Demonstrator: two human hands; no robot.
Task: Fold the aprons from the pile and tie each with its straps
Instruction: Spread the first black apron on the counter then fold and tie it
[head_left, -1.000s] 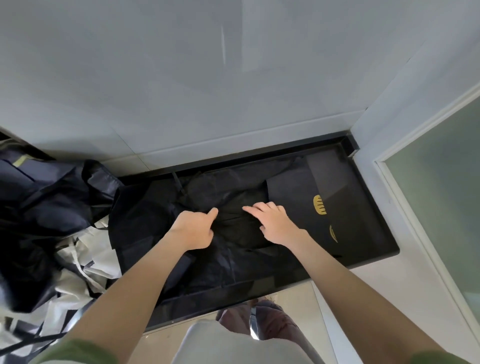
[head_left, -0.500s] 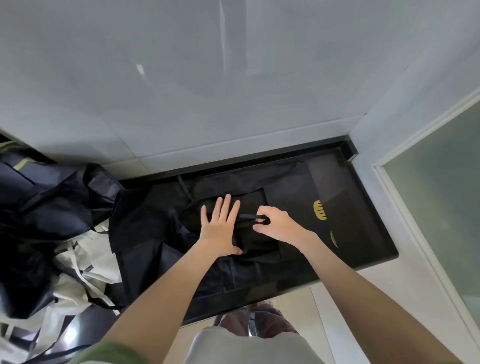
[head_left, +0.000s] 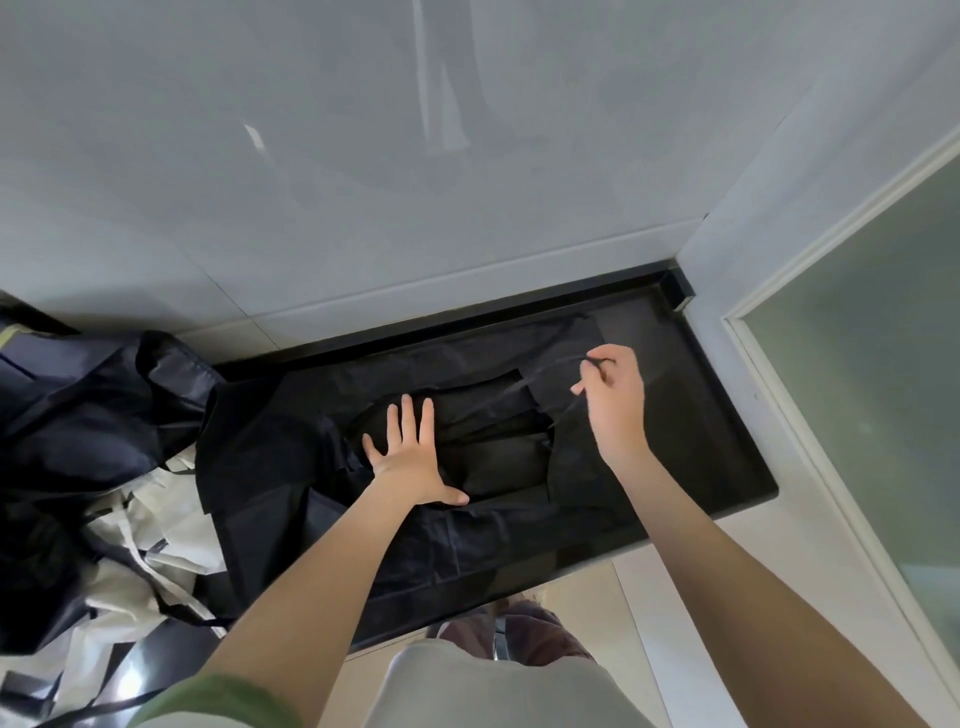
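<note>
Half a second ago my right hand (head_left: 613, 400) sat just beside my left fingertips, pinching the strap (head_left: 561, 365) low against the cloth. Now it is up and off to the right, well apart from the left hand, with thumb and forefinger nipped on the strap's end and the other fingers loosely curled. The strap runs in a thin line from that pinch back toward the fold. My left hand (head_left: 410, 457) has stayed where it was, flat with fingers straight and spread, thumb out to the side, pressing down on the folded black apron (head_left: 493, 467) in the middle of the black countertop (head_left: 727, 415). The gold print that showed to the right of my hand earlier is out of sight now, about where my right wrist lies. The pile (head_left: 78, 415) of dark aprons sits at the left end of the counter, with white aprons (head_left: 171, 519) and their loose straps below it. The left edge of the view cuts the pile off, so I cannot tell how far it goes. Black cloth on black counter makes the apron's edges hard to follow, and the strap is thin and faint. I cannot make out where it joins the fold. A second faint strand seems to hang below my right fingers, but I cannot be sure of it. A frosted glass door (head_left: 857, 415) stands at the right.
</note>
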